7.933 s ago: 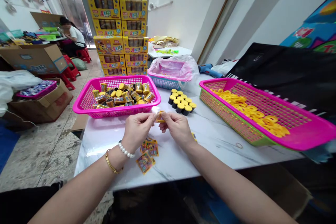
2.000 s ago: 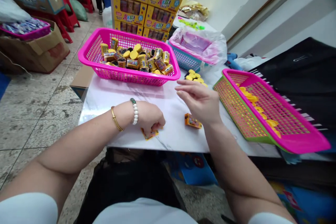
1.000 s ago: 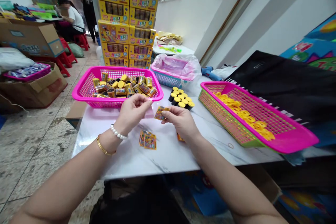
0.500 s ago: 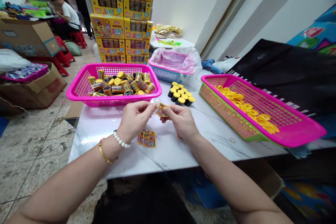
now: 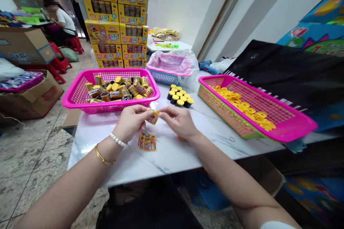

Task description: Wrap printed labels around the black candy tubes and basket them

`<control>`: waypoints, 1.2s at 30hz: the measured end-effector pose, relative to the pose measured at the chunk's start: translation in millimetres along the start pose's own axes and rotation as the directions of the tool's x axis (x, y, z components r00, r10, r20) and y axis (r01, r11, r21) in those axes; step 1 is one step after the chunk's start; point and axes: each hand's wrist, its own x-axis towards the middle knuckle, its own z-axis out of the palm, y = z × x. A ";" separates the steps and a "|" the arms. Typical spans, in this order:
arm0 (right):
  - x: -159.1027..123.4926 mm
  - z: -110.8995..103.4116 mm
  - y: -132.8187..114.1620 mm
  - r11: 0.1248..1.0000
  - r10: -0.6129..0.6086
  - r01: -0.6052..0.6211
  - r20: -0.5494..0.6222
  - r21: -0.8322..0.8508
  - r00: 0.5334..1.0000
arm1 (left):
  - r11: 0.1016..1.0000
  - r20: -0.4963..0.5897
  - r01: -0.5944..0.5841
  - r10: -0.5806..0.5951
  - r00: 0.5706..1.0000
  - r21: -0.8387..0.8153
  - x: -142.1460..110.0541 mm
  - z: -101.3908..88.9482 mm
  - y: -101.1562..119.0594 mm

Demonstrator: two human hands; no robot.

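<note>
My left hand (image 5: 133, 121), with a pearl bracelet and a gold bangle at the wrist, pinches a small square yellow printed label (image 5: 153, 117) above the white marbled table (image 5: 107, 157). My right hand (image 5: 181, 121) has its fingertips closed at the label's right edge. Below the hands lie several more labels (image 5: 149, 143), overlapping on the tabletop. An orange bit of something shows under my right hand, mostly hidden. Behind stands a cluster of black cylinders with yellow caps (image 5: 183, 98). A pink basket (image 5: 80, 106) at the left holds many labelled yellow cylinders.
At the right a pink basket (image 5: 292, 127) nested in a green one holds yellow rings. A plastic-lined basket (image 5: 166, 78) and stacked yellow boxes (image 5: 103, 37) stand behind. A thin ring (image 5: 232, 139) lies on the table. A seated person (image 5: 63, 19) is far left.
Half a second ago my right hand gripped the label; now my left hand pinches it, with my right fingertips at its edge. Earlier my left hand was down at the labels on the table.
</note>
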 end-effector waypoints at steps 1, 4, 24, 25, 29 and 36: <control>5.9 -9.2 3.9 0.988 0.042 -0.048 -0.047 -0.145 0.998 | 0.999 0.014 0.036 -0.036 0.999 -0.022 1.4 -0.5 -0.6; 23.0 -31.7 19.4 0.757 0.181 -0.247 -0.169 -0.605 0.969 | 0.987 0.132 0.135 -0.123 0.984 -0.089 5.7 -3.6 -4.1; 14.2 -29.0 17.6 0.635 0.166 -0.188 0.106 0.749 0.980 | 0.822 0.108 0.269 -0.249 0.962 -0.502 14.8 -4.7 2.3; 12.6 -25.8 10.9 0.612 0.143 -0.176 0.110 0.771 0.984 | 0.822 0.108 0.268 -0.248 0.963 -0.502 14.6 -4.3 1.9; 9.0 -13.8 -1.7 0.645 0.148 -0.174 0.101 0.744 0.984 | 0.832 0.114 0.260 -0.234 0.965 -0.491 14.8 -5.5 -0.2; 4.9 -10.4 -2.5 0.831 0.136 -0.127 0.024 0.542 0.990 | 0.813 0.097 0.246 -0.230 0.968 -0.528 16.1 -4.5 -0.9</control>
